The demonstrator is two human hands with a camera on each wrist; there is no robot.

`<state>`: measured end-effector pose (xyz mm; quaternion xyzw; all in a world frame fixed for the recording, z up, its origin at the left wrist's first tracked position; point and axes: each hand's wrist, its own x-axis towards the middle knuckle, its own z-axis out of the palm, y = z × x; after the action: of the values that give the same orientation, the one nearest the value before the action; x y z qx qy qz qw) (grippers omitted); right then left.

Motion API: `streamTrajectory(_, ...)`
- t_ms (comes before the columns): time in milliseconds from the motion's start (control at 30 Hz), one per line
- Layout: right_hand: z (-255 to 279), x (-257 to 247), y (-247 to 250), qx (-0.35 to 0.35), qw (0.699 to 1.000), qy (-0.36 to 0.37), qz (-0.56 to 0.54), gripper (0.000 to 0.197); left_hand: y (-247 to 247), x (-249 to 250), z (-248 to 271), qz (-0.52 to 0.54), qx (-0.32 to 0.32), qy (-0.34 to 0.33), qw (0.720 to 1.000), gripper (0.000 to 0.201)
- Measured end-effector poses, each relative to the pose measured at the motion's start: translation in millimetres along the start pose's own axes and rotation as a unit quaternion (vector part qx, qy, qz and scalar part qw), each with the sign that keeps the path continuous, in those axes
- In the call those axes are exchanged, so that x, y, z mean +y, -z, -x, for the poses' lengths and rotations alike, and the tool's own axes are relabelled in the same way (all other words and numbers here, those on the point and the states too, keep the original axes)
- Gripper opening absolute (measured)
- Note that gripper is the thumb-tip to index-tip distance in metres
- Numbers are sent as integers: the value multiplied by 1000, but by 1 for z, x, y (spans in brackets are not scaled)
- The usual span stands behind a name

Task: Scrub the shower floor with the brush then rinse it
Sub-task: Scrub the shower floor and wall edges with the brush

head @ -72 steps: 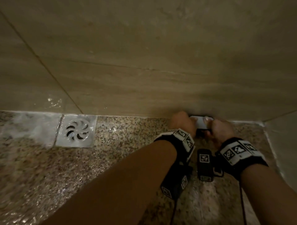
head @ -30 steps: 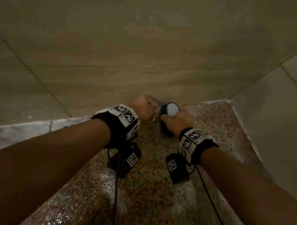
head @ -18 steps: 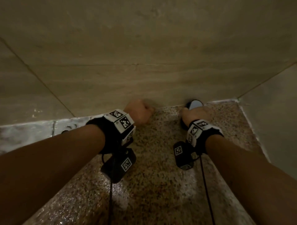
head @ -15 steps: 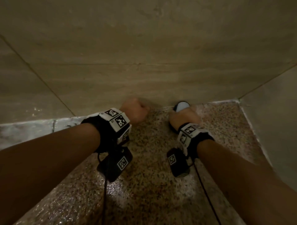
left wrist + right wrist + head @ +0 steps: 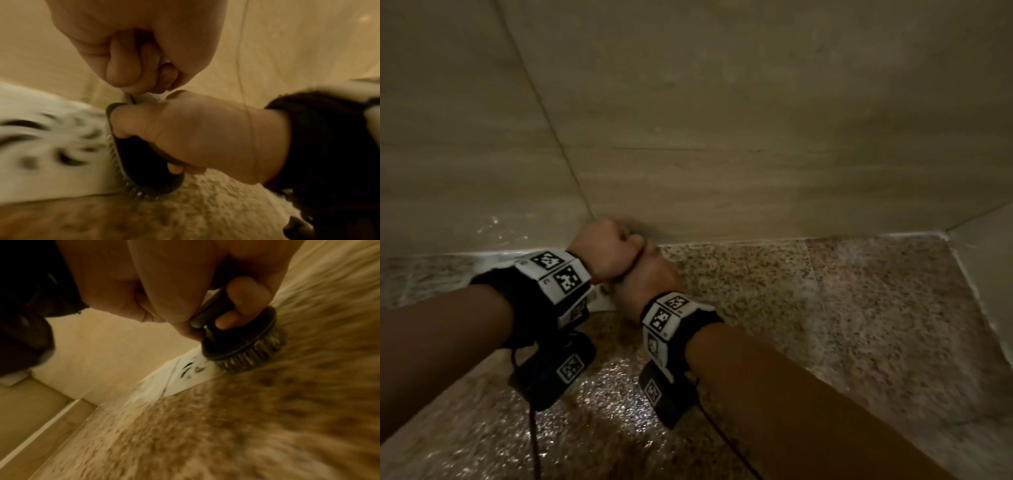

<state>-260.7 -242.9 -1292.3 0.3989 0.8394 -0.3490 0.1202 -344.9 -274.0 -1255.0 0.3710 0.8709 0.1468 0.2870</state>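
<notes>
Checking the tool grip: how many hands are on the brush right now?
2. The right hand grips the brush through its handle loop, low beside the drain cover; the left hand holds the handle's top, just above.

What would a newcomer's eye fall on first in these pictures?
Two fists meet at the foot of the wall: the right hand grips a dark round brush, the left hand pressing on top. Its bristles meet the speckled wet floor beside the white drain cover.

Brush [image 5: 144, 164] sits bristles-down on the shower floor [image 5: 825, 308], just right of the drain [image 5: 41, 138], near the wall [image 5: 722, 137] behind.
</notes>
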Motion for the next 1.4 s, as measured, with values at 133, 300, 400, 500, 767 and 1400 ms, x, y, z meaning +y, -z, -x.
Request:
streamTrajectory(133,1,-15,1,-27,998,-1,-51,62,13,-29,3,-3,28,25,999,36)
streamTrajectory(300,6,8,8,27,991,-81,-102,76,24,-64,11,6,42,69,997,40)
streamTrajectory(400,10,19,17,65,985,-107,-122,75,29,-81,13,10,50,88,995,41)
streamTrajectory(500,12,21,24,58,990,-107,-77,77,38,-89,15,8,47,91,995,41)
streamTrajectory(767,29,-21,-9,2,995,-33,91,81,49,-87,34,-44,-43,77,995,39)
streamTrajectory(1400,13,-122,-75,-67,980,140,127,61,76,-167,59,-50,26,149,987,32)
